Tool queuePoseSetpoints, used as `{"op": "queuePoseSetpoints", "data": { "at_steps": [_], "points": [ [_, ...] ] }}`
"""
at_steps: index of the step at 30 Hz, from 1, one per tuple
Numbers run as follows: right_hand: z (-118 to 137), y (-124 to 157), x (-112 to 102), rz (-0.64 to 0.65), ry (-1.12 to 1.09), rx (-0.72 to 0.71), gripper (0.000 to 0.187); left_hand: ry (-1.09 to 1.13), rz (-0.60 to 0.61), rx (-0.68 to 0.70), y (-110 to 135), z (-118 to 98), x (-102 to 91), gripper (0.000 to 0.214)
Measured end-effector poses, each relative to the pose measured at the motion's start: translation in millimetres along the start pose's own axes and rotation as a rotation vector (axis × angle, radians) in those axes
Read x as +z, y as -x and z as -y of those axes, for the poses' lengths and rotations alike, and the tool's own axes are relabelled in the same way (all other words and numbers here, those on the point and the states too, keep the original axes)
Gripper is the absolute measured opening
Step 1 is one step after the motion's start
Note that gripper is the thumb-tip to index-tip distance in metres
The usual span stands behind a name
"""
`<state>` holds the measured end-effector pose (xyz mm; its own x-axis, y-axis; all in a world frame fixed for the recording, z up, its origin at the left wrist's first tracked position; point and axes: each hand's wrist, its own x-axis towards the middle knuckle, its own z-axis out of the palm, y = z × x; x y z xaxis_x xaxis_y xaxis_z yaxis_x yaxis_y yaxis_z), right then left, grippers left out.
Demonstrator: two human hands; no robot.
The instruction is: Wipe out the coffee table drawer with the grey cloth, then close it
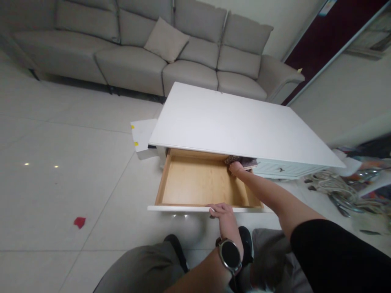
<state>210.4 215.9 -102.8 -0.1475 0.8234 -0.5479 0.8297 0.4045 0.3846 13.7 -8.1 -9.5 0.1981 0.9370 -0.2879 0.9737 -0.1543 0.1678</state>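
Note:
A white coffee table [232, 122] has its wooden drawer [198, 183] pulled out towards me. My left hand [222, 213], with a watch on the wrist, curls its fingers over the drawer's white front edge [171, 208]. My right hand [236, 167] reaches into the far right corner of the drawer. It is on a dark patterned item [242, 162] that lies half under the tabletop. The fingers of that hand are mostly hidden. The rest of the drawer floor is bare wood.
A grey sectional sofa [137, 49] with a loose cushion [166, 38] stands behind the table. A white box [143, 136] sits on the tiled floor at the table's left end. Cables and clutter [345, 191] lie at the right. A red scrap [80, 221] lies on the floor.

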Motion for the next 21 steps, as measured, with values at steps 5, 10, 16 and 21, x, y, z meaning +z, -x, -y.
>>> {"op": "queuePoseSetpoints", "data": {
  "at_steps": [5,10,16,21],
  "points": [
    [1.1,13.6,-14.3,0.041,0.017,0.088,0.023,0.14,-0.003,-0.032,3.3,-2.1,4.4,0.05],
    [9.4,16.3,-30.1,0.01,-0.08,0.165,0.025,0.268,0.005,-0.036,2.6,1.7,4.0,0.051],
    [37.9,5.3,-52.8,-0.075,-0.233,0.22,0.029,0.139,0.004,-0.023,1.5,-1.2,0.1,0.049],
    [118.4,-31.6,-100.0,-0.244,-0.362,0.111,0.041,-0.187,0.004,0.018,1.7,-6.7,1.5,0.046]
  ]
}}
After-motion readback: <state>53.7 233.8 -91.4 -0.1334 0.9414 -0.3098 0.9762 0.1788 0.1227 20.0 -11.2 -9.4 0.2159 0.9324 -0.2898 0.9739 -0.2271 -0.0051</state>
